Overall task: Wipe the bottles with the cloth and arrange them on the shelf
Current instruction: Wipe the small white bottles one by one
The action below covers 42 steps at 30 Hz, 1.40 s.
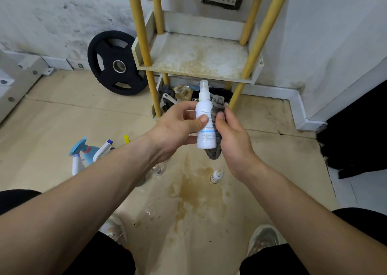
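Bottle of white plastic (206, 124), slim with a spray cap, stands upright, nozzle up, gripped by the left hand (178, 128). The right hand (232, 140) holds a crumpled grey cloth (216, 115) against the bottle's right side. The stained white board shelf on yellow posts (199, 59) lies straight ahead with nothing between. Blue trigger sprayers (88, 153) and a small white bottle (216, 176) stand on the floor below.

Soft, even indoor light, fairly bright and cool, shallow shadow beneath the shelf (201, 59), no hard glare, a black area (356, 128) right of the shelf losing all detail, wide-angle bowing of the wall (52, 13) left of the shelf, sharp centre, softer frame edges.
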Available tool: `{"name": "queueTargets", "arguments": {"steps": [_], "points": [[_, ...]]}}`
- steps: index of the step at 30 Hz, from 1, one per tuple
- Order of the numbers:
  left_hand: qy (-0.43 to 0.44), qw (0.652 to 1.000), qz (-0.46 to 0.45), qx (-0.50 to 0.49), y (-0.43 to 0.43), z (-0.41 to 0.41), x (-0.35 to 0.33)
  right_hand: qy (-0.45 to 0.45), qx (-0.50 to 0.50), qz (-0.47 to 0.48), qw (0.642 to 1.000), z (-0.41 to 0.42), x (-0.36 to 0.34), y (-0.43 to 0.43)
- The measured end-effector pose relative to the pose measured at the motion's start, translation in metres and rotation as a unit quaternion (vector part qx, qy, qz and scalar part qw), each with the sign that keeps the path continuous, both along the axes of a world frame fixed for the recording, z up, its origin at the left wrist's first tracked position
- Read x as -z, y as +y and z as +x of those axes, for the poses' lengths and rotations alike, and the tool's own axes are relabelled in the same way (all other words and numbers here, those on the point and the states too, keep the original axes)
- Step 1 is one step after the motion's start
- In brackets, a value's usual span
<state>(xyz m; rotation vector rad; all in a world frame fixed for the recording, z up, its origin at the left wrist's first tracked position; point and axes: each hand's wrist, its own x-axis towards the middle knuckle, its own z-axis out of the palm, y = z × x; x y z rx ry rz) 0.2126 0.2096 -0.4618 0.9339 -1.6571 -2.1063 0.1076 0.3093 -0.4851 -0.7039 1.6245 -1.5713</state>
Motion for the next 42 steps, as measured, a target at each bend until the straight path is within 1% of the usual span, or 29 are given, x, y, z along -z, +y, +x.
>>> {"name": "queueTargets", "arguments": {"steps": [2,5,10,12,13,15,19,25,27,28,31,33,37,39,42], "points": [[0.010,1.000,0.009,-0.018,0.000,0.000,0.000,0.026,-0.009,0.000,1.000,0.002,0.001,0.001],[0.018,0.996,0.044,-0.076,-0.002,0.000,0.001,0.115,-0.020,0.028,0.993,0.008,0.005,0.004],[0.017,0.983,0.084,-0.160,-0.011,0.002,-0.001,0.261,-0.056,0.065,0.962,0.018,0.009,0.009],[0.019,0.981,0.094,-0.169,-0.013,0.003,-0.003,0.305,-0.056,0.061,0.949,0.019,0.010,0.009],[0.023,0.981,0.099,-0.166,-0.013,0.004,-0.004,0.314,-0.050,0.058,0.946,0.018,0.009,0.009],[0.033,0.983,0.095,-0.151,-0.012,0.004,-0.004,0.307,-0.036,0.050,0.950,0.016,0.007,0.008],[0.035,0.991,0.074,-0.104,-0.007,0.004,-0.005,0.235,-0.001,0.054,0.970,0.011,0.005,0.006],[0.006,0.996,-0.066,-0.052,-0.002,0.002,-0.003,0.172,0.015,0.006,0.985,0.011,0.008,0.005],[0.005,0.996,-0.086,-0.030,0.000,0.002,-0.004,0.146,0.034,-0.003,0.989,0.012,0.007,0.004],[0.011,0.997,-0.082,-0.011,0.001,0.002,-0.004,0.139,0.045,-0.008,0.989,0.012,0.007,0.004],[0.027,0.996,-0.068,0.044,0.005,0.005,-0.003,0.141,0.075,-0.018,0.987,0.010,0.003,0.004],[0.037,0.995,-0.077,0.047,0.005,0.006,-0.001,0.148,0.086,-0.028,0.985,0.006,0.000,0.004],[0.019,0.988,-0.140,0.065,0.001,0.004,0.000,0.152,0.098,-0.045,0.982,-0.006,-0.004,0.002],[0.009,0.984,-0.161,0.069,0.001,0.004,0.000,0.124,0.101,-0.053,0.986,-0.012,-0.005,0.002],[-0.006,0.973,-0.216,0.083,0.001,0.004,-0.001,0.052,0.098,-0.053,0.992,-0.020,-0.006,0.002]]}}
